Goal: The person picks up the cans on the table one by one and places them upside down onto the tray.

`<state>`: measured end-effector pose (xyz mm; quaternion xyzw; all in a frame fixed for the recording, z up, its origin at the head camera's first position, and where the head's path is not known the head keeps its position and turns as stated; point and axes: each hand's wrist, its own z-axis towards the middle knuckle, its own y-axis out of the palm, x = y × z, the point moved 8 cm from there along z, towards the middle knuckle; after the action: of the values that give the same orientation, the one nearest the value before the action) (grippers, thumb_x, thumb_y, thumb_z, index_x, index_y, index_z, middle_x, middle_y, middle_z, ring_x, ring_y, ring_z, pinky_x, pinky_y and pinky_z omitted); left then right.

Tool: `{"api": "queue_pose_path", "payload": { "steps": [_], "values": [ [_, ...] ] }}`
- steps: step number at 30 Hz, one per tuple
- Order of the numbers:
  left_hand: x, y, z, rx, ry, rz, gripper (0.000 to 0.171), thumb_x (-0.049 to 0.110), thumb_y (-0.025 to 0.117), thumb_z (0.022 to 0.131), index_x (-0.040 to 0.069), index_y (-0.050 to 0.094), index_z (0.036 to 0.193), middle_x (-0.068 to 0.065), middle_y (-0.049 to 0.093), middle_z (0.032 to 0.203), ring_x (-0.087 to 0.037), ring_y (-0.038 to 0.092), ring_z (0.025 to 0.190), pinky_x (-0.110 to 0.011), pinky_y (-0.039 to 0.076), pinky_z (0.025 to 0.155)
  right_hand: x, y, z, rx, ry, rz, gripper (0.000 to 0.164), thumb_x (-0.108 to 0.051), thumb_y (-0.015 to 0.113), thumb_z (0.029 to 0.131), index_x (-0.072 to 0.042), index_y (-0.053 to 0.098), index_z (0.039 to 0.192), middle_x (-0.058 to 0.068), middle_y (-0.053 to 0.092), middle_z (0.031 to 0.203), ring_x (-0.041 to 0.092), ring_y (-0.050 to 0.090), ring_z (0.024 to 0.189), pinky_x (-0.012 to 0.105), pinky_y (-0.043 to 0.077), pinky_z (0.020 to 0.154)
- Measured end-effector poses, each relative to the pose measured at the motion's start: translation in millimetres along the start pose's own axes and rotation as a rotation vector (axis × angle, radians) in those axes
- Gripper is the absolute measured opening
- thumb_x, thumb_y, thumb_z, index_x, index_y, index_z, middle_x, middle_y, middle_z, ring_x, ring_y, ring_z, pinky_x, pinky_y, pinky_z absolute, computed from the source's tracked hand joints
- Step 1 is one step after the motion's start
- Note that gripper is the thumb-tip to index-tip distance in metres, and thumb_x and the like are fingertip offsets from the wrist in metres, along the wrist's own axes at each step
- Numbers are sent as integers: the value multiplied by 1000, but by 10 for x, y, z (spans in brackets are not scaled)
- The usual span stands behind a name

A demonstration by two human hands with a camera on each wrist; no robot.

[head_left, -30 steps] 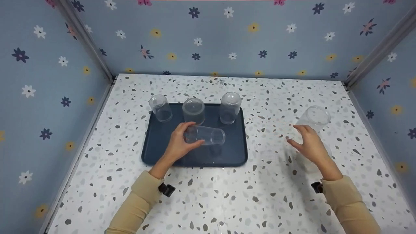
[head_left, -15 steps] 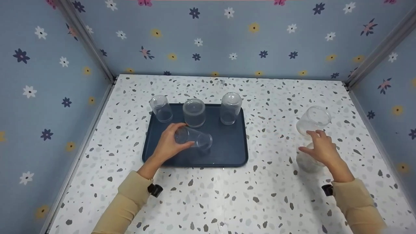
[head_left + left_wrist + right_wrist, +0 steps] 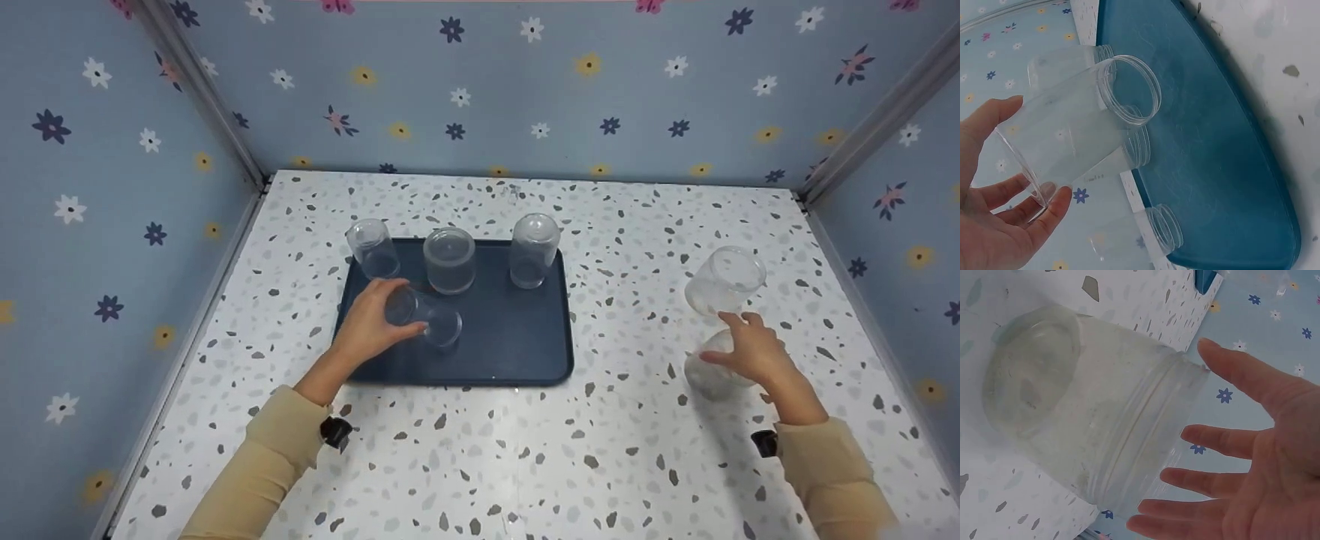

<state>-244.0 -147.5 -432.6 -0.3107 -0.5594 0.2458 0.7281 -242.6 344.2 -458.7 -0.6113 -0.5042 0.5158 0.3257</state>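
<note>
My left hand [image 3: 369, 319] grips a clear jar [image 3: 1067, 126] by its base end, above the left part of the dark blue tray [image 3: 517, 345]. That jar is tilted, its threaded mouth turned down toward the tray. At the right, my right hand [image 3: 757, 352] is at the top of an upright clear jar [image 3: 1095, 394]. Its fingers and thumb are spread around the mouth of this jar; whether they touch the rim I cannot tell. Just behind stands another clear jar [image 3: 724, 281], its mouth up.
Along the tray's back edge stand three upside-down clear jars: a left one [image 3: 373, 249], a middle one [image 3: 450, 262] and a right one [image 3: 534, 251]. The speckled tabletop [image 3: 480, 465] is bounded by flowered panels [image 3: 495, 90] at the back and sides.
My left hand has carried its jar leftward over the tray, and the jar's mouth has swung downward. My right hand has moved right and down to the front jar at the right.
</note>
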Motion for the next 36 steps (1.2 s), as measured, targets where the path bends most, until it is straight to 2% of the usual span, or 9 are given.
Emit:
{"api": "queue_pose_path", "payload": {
  "steps": [7,20,27,36],
  "values": [
    [-41,-106,-3,-55,-36,81,71,25,78,66,-5,47,122,-21,47,115,-33,47,103,-43,38,88,-4,-7,-37,-1,-45,11,77,-27,68,75,20,31,124,45,29,116,56,35,102,61,31,83],
    [-183,-205,-11,-122,-87,200,70,23,77,66,-7,46,122,-21,47,105,-34,47,93,-45,39,81,14,10,-51,-34,-14,12,76,-29,69,75,20,34,121,44,35,112,55,36,101,60,33,82],
    [-249,-265,-6,-160,-127,229,71,22,75,67,-9,44,123,-26,45,113,-39,44,101,-48,37,85,15,1,-52,-16,-22,6,74,-28,70,74,19,36,119,42,39,109,53,39,99,58,34,81],
    [-328,-334,37,-191,-168,270,69,20,74,67,-10,44,122,-31,43,115,-43,43,103,-50,37,85,39,11,-52,-31,9,-3,76,-30,71,74,18,35,121,42,37,110,53,40,97,58,36,79]
  ]
}}
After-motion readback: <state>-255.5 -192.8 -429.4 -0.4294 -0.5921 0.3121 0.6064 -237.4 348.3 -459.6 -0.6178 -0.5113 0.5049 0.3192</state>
